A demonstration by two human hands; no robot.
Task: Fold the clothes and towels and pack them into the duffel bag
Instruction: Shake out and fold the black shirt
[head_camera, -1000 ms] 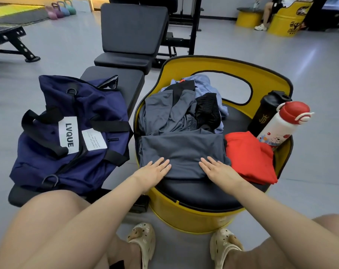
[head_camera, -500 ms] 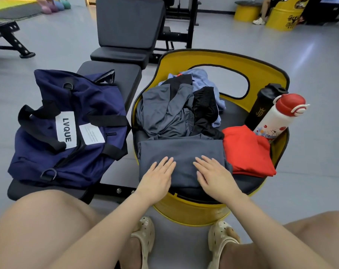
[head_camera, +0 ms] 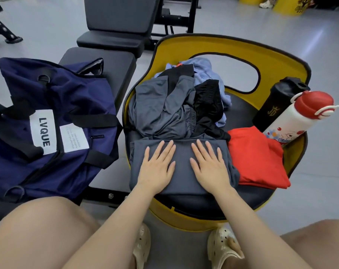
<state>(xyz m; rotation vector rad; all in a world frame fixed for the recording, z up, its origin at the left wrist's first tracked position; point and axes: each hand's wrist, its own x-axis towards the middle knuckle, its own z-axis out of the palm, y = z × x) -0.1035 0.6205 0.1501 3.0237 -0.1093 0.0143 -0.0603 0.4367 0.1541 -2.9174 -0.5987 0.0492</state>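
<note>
A folded dark grey garment (head_camera: 182,158) lies at the front of the black seat of a yellow chair (head_camera: 292,74). My left hand (head_camera: 157,167) and my right hand (head_camera: 209,167) rest flat on it, palms down, fingers spread, holding nothing. Behind it is a heap of unfolded clothes (head_camera: 168,107): grey, black and light blue pieces. A folded red garment (head_camera: 256,158) lies to the right of the grey one. The navy duffel bag (head_camera: 54,123) with black straps and white labels sits on a black bench (head_camera: 114,63) to the left, its top opening partly visible.
A black shaker bottle (head_camera: 277,103) and a white bottle with a red cap (head_camera: 298,117) lean at the chair's right side. Gym benches and a rack stand behind. My knees and sandalled feet are at the bottom. Grey floor surrounds everything.
Both hands have slid forward from the near edge of the folded grey garment onto its middle, flattening it. The camera has tilted further down.
</note>
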